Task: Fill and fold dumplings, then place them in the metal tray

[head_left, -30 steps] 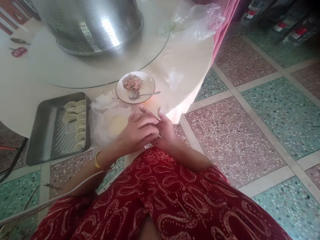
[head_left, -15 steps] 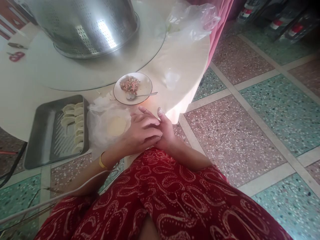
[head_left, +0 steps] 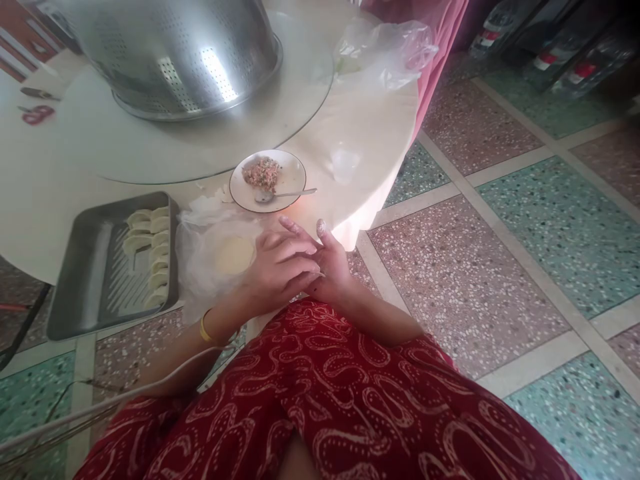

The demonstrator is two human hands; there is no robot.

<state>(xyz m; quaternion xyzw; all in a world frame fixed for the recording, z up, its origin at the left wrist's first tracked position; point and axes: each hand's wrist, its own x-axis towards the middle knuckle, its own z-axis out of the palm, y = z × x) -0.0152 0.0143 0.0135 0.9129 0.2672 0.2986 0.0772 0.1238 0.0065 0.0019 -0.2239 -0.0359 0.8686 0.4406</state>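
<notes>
My left hand (head_left: 280, 270), a yellow bangle at its wrist, lies across the palm of my right hand (head_left: 330, 267). Its fingers are bent but apart, their tips touching that palm. My right hand faces up, thumb raised and fingers stretched out, with white powder on its tips; part of its palm is hidden. Nothing is plainly held by either. Just left of them a round dough wrapper (head_left: 234, 255) lies on a thin plastic sheet (head_left: 193, 267). Beyond the hands stands a plate (head_left: 240, 193) with minced filling (head_left: 261, 173) and a spoon (head_left: 295, 193).
A grey tray (head_left: 83, 280) at left holds several folded dumplings (head_left: 159, 252). A large perforated metal pot (head_left: 185, 60) stands on the glass turntable (head_left: 165, 153). Clear plastic bags (head_left: 385, 53) lie at the table's far right, red scissors (head_left: 37, 115) at far left. Bottles (head_left: 575, 70) stand on the floor.
The fingers of my left hand have shifted slightly across my right palm. The view has tilted a little; the things on the table stay in place.
</notes>
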